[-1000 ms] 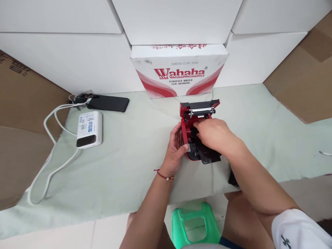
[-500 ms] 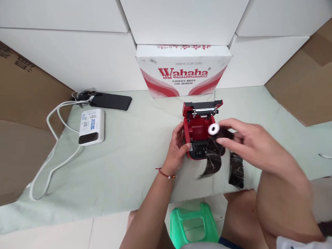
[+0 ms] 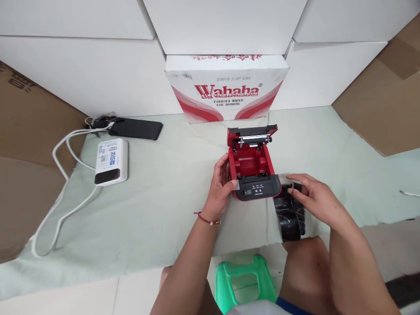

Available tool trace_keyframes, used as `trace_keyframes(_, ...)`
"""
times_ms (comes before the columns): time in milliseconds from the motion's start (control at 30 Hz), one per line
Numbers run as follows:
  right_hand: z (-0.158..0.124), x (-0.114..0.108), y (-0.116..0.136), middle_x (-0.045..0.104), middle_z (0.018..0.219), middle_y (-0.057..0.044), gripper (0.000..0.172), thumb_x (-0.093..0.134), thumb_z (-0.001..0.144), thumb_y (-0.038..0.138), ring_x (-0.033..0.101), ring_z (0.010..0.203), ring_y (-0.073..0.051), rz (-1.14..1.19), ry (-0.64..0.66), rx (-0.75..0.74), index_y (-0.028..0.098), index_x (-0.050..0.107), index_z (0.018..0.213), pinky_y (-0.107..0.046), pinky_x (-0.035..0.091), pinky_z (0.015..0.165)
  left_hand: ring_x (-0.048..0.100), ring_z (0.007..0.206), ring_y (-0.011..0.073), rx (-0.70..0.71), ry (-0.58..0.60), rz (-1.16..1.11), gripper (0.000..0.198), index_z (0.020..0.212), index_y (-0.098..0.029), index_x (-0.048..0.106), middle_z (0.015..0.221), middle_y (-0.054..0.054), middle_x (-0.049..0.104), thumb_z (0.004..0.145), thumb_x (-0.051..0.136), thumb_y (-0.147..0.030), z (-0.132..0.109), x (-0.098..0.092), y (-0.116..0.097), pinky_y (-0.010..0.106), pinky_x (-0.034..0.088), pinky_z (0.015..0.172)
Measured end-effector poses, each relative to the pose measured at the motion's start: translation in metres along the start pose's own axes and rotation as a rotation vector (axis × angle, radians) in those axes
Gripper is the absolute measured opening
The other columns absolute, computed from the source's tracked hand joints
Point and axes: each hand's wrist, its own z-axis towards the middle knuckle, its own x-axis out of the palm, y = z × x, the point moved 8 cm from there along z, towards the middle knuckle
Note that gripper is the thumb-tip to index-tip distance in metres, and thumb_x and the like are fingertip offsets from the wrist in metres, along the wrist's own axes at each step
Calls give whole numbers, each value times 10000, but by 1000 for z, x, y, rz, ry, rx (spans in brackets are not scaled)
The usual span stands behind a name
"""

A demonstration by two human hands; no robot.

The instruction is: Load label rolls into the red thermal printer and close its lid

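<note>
A small red and black label printer [image 3: 257, 188] sits on the cloth with its lid [image 3: 252, 133] raised. Its red inner bay holds no roll. My left hand [image 3: 220, 186] grips the printer's left side, with the thumb on the front left corner near a pale tab. Just right of the printer, my right hand [image 3: 311, 196] has thumb and index finger around a roll of black film [image 3: 288, 218] low at the table edge. The roll's pale core shows only slightly between the fingers. Crinkled black strips lie beneath it, partly hidden.
A Wahaha water carton [image 3: 229, 94] stands behind the printer. At left lie a white power bank [image 3: 112, 162] with white cables [image 3: 54, 162], and a black phone [image 3: 136, 128]. Brown cardboard [image 3: 383, 92] borders the right. A green stool [image 3: 244, 280] stands below the table edge.
My right hand has carried the black roll down and right, from over the printer to the table edge. The printer's bay is now uncovered. My left hand keeps its grip.
</note>
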Motion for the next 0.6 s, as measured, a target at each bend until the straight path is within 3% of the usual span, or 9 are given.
trace_keyframes(67, -6, -11, -12, 854, 1292, -108, 385, 663, 994, 395, 663, 565, -182, -104, -63, 19, 257, 822, 1316, -432, 640, 672, 477, 1710, 343, 5, -2, 0, 822, 1615, -406, 593, 1819, 61, 525, 887, 952, -538, 0, 0, 0, 551, 422, 1417)
trace_keyframes(167, -11, -10, -29, 839, 1365, -120, 407, 630, 959, 307, 809, 814, -258, -254, -21, 49, 255, 826, 1311, -454, 656, 793, 498, 1692, 341, 9, -3, -1, 809, 1609, -406, 604, 1807, 60, 541, 888, 951, -531, 1, 0, 0, 548, 436, 1408)
trace_keyframes(267, -9, 7, -39, 825, 1417, -141, 488, 573, 976, 248, 838, 1097, -341, -337, 65, 79, 228, 797, 1409, -483, 658, 893, 493, 1697, 337, 8, -8, -12, 810, 1600, -404, 610, 1805, 57, 544, 880, 962, -522, 1, 1, -1, 548, 414, 1422)
trace_keyframes(367, -9, 9, -45, 838, 1343, -154, 465, 574, 985, 256, 840, 1077, -382, -421, 135, 106, 231, 809, 1386, -505, 657, 841, 474, 1714, 343, 5, -6, -9, 809, 1600, -400, 603, 1819, 60, 526, 885, 961, -521, 1, 1, -1, 553, 395, 1435)
trace_keyframes(433, -14, -7, -43, 857, 1262, -141, 404, 620, 958, 288, 845, 1006, -392, -432, 180, 80, 269, 842, 1295, -520, 660, 801, 473, 1715, 351, 8, -4, -2, 810, 1600, -388, 602, 1820, 69, 526, 886, 959, -525, 1, 1, -2, 556, 400, 1431)
trace_keyframes(500, -22, -39, -31, 871, 1230, -132, 338, 668, 945, 345, 849, 959, -391, -360, 173, 2, 308, 866, 1216, -534, 670, 781, 482, 1708, 356, 15, -5, 2, 810, 1593, -377, 609, 1810, 76, 538, 881, 964, -528, 1, 1, -3, 552, 412, 1422)
trace_keyframes(600, -30, -81, 18, 872, 1244, -127, 344, 746, 1020, 533, 857, 966, -358, -140, 217, -190, 395, 879, 1305, -485, 681, 755, 490, 1699, 357, 16, -10, -4, 812, 1592, -376, 610, 1799, 76, 548, 877, 968, -519, 2, 1, -2, 546, 425, 1409)
